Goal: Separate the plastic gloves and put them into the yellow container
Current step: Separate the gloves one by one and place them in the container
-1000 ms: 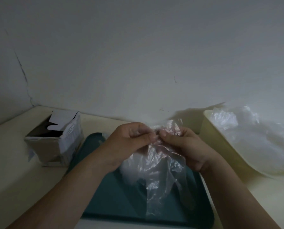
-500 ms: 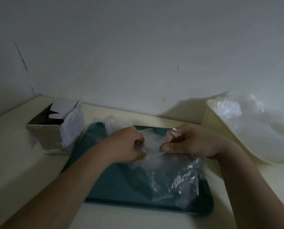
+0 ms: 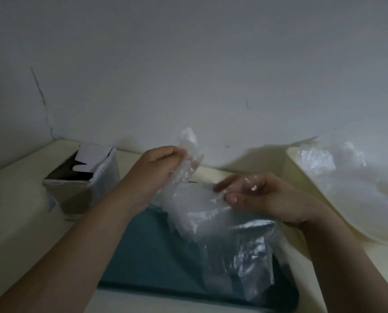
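Observation:
My left hand [image 3: 159,168] grips a crumpled bunch of clear plastic gloves [image 3: 188,154], lifted above the teal tray [image 3: 143,256]. My right hand [image 3: 260,197] pinches a single clear plastic glove [image 3: 238,245] between thumb and fingers; the glove hangs down over the tray's right half. The two bunches still overlap between the hands. The yellow container [image 3: 301,188] stands to the right, holding a heap of clear gloves [image 3: 346,177].
An open cardboard box [image 3: 82,181] sits at the left of the tray on the cream table [image 3: 14,211]. A white wall [image 3: 188,64] rises right behind everything. The container's near edge lies close to my right forearm.
My left hand has risen and moved back with its bunch, while the right hand has stayed low to the right. The plastic between them has been pulled apart and stretched.

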`<state>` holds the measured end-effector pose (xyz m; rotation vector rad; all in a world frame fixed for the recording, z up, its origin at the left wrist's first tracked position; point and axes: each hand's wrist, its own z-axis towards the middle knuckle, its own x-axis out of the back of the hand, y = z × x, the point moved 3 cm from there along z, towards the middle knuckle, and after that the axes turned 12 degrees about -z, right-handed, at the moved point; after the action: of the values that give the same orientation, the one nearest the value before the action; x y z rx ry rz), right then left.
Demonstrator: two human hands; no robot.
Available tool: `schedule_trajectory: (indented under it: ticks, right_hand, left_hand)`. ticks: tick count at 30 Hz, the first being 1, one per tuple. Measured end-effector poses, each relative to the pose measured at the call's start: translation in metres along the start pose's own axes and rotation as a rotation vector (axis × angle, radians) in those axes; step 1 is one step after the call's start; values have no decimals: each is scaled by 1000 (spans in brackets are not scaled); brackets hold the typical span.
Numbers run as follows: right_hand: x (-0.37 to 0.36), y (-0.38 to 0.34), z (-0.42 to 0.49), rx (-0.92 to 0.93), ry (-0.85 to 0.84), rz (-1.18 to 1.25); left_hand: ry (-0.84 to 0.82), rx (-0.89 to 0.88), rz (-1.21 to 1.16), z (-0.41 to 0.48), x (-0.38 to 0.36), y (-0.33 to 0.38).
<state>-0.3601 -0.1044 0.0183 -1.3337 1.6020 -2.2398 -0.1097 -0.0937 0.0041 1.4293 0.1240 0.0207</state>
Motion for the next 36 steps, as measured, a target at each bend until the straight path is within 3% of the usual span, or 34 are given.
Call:
schedule_trajectory:
  ticks: [3,6,10,13,18,21,28,32,34,36]
  right_hand:
    - [0,-8,4,85,158,69]
    - [-10,-10,7,132,130,193]
    - [-19,-9,10,50,154,338]
    - [-20,-6,11,-7,212,316]
    - [-17,3,14,-79,302,305]
    - [-14,3,13,-79,354,353]
    - [-9,2,10,-78,518,362]
    - [-1,0,4,-59,610,322]
    - [4,-11,-2,-50,591,321]
    - [9,-25,-8,-31,547,298]
  left_hand:
    - [-113,216,-391,1,-13,8]
    - [-192,290,-503,-7,-21,0]
    - [-317,548,-527,-6,-50,-2]
    - [-96,476,-512,6,-33,-19]
    - [-177,587,-611,-6,-18,-24]
    - [-242,472,-519,-18,-26,-16]
    - [-97,181,-194,-18,-6,-14]
    - [-30,146,-142,-31,5,-12]
    - [48,121,-129,-37,9,-7]
    - [13,205,-252,-40,6,-6]
